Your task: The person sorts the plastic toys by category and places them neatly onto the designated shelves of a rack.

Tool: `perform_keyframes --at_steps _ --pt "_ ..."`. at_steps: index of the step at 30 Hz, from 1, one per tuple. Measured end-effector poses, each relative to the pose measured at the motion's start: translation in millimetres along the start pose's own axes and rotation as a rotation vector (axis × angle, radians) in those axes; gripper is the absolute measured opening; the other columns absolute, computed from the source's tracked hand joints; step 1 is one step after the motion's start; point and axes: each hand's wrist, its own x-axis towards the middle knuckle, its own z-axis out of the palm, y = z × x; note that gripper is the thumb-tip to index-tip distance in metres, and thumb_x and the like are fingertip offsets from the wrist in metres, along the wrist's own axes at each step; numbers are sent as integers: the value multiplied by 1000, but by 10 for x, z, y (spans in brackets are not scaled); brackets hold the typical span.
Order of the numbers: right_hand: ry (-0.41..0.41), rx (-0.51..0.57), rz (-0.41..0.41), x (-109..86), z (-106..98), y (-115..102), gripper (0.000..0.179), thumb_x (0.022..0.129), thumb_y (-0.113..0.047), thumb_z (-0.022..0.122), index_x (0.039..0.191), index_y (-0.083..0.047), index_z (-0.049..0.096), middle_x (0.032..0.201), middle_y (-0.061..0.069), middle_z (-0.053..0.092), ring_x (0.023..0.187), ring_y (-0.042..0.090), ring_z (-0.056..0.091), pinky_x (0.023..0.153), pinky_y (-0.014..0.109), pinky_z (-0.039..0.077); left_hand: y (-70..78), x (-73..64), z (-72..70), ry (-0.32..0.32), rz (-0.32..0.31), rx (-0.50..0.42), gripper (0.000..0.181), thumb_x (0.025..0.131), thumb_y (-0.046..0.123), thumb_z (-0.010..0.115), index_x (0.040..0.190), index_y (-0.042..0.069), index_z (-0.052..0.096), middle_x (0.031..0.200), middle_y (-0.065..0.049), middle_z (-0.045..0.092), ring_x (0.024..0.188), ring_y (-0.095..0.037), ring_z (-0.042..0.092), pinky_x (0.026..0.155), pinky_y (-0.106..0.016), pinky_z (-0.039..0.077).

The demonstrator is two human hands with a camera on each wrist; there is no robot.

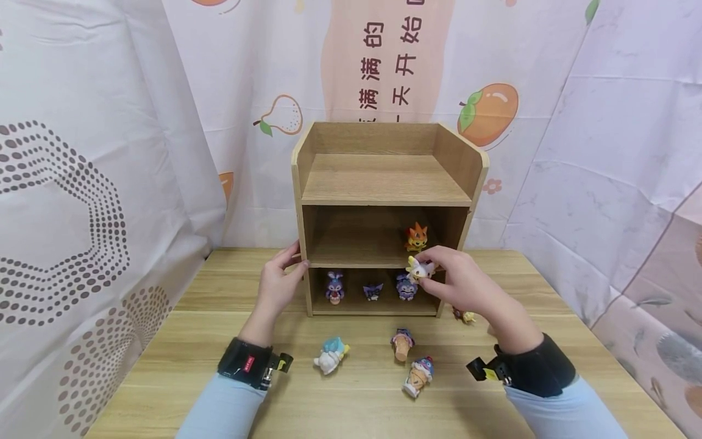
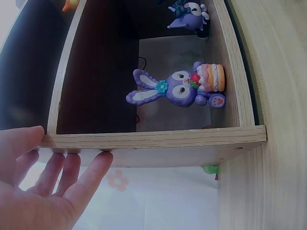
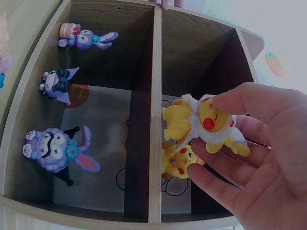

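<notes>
At the left side panel of a small wooden shelf unit [image 1: 386,180], my left hand [image 1: 278,283] grips the edge, thumb at the front and fingers along the outer face. My right hand [image 1: 466,280] pinches a yellow figurine in a white hood [image 3: 213,120] between thumb and fingers, in front of the middle compartment's right part. Just behind it on that level stands an orange-topped yellow figurine [image 1: 417,236]. Below, a purple rabbit figurine with a cake [image 2: 180,88], a small dark-and-purple figurine [image 3: 56,85] and a purple figurine with pink-lined ears [image 3: 53,149] stand in a row.
On the wooden table [image 1: 219,341] before the shelf lie a white-and-blue figurine [image 1: 331,355], a figurine with a cone-like base [image 1: 403,345] and a blue-topped figurine [image 1: 418,377]. A small red-and-yellow figurine [image 1: 465,316] lies right of the shelf, partly hidden. A printed curtain [image 1: 263,61] hangs behind.
</notes>
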Motion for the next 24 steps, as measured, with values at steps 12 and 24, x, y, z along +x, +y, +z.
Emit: perform_keyframes --at_steps 12,24 --pt "15 13 -7 202 2 -74 31 89 -9 77 118 -4 68 109 5 69 91 18 64 74 42 58 -9 -2 -8 -1 -3 -2 51 95 2 69 144 3 56 139 -15 60 117 -32 64 77 -25 62" --pt "22 26 -56 458 11 -151 30 88 -6 75 117 -2 68 105 6 69 88 20 63 76 41 55 -5 -4 -11 -5 8 7 51 95 2 69 144 3 56 138 -17 60 117 -35 64 76 -26 62"
